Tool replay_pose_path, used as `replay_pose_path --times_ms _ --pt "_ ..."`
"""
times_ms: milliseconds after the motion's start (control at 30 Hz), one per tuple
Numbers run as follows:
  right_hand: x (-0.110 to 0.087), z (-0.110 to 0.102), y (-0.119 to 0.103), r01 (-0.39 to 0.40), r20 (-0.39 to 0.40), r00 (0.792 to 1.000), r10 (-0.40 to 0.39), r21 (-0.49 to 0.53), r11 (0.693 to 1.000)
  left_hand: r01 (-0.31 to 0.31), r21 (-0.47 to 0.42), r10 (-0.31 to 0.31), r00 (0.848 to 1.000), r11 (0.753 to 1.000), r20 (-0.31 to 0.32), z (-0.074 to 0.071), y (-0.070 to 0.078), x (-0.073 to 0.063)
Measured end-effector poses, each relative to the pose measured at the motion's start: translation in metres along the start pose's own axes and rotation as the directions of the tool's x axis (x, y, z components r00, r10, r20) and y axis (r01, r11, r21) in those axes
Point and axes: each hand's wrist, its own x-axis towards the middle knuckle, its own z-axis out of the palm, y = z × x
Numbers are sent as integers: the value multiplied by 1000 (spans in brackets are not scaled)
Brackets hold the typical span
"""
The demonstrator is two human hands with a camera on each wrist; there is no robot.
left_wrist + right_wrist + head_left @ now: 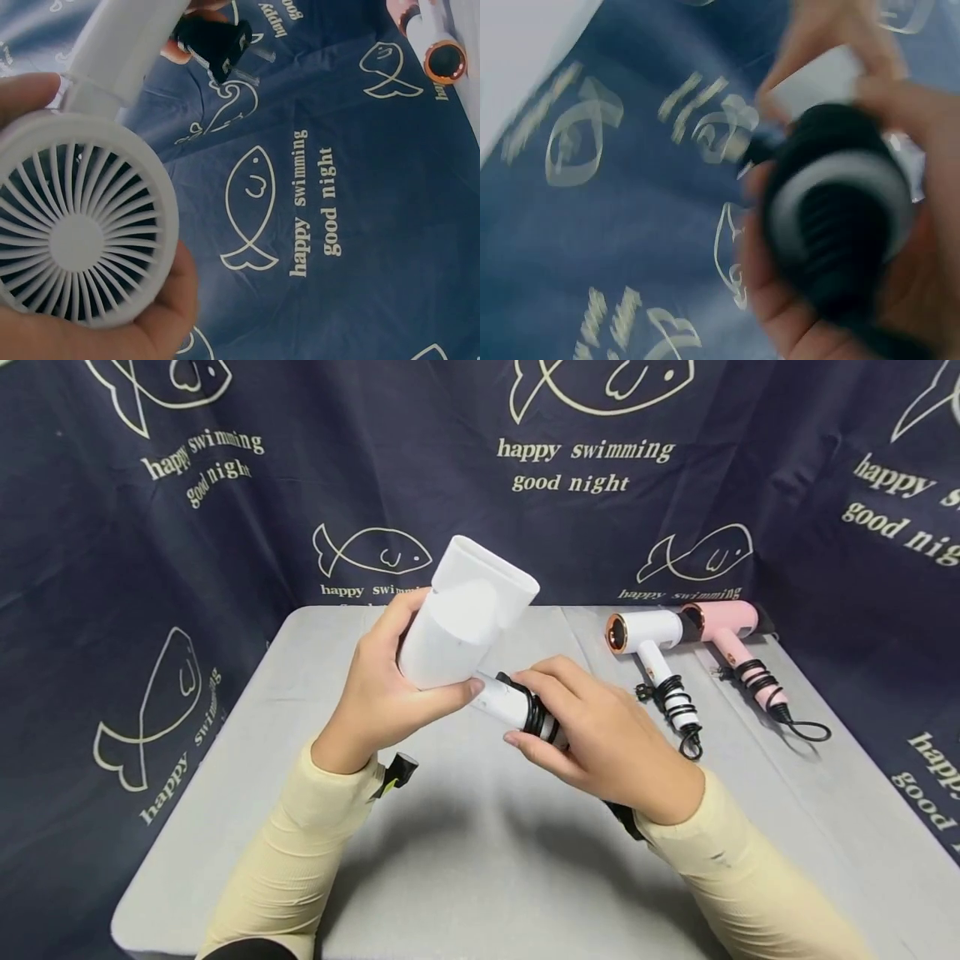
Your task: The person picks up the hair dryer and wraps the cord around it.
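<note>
Both hands hold a white hair dryer [450, 639] above the table, its flat nozzle pointing up and away. My left hand [375, 693] grips the barrel, thumb lying across the near side close to the handle. Around the lower handle, where black cord [536, 717] is wound, curl the fingers of my right hand [607, 735]. In the left wrist view the round slatted grille [75, 244] faces the camera, and a black plug [214, 46] with prongs sticks out by the right fingers. The right wrist view is blurred; the handle's dark end [840, 225] fills its middle.
At the table's back right lie a white hair dryer with a copper-coloured rim [651, 631] and a pink hair dryer [729, 620], cords wound on their handles. A grey-white table [255, 752] stands below; a dark blue fish-print curtain [420, 460] surrounds it.
</note>
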Motion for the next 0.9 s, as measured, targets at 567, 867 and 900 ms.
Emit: replay_pose_path --times_ms 567,867,900 --pt "6 30 35 -149 -49 987 154 88 985 29 118 -17 995 993 -101 -4 -8 6" --pt "-2 58 84 -632 154 774 614 232 739 11 100 -5 998 995 -60 0 -8 3" --pt "-3 62 90 -655 162 755 636 233 719 6 100 -1 998 995 -56 1 -8 3"
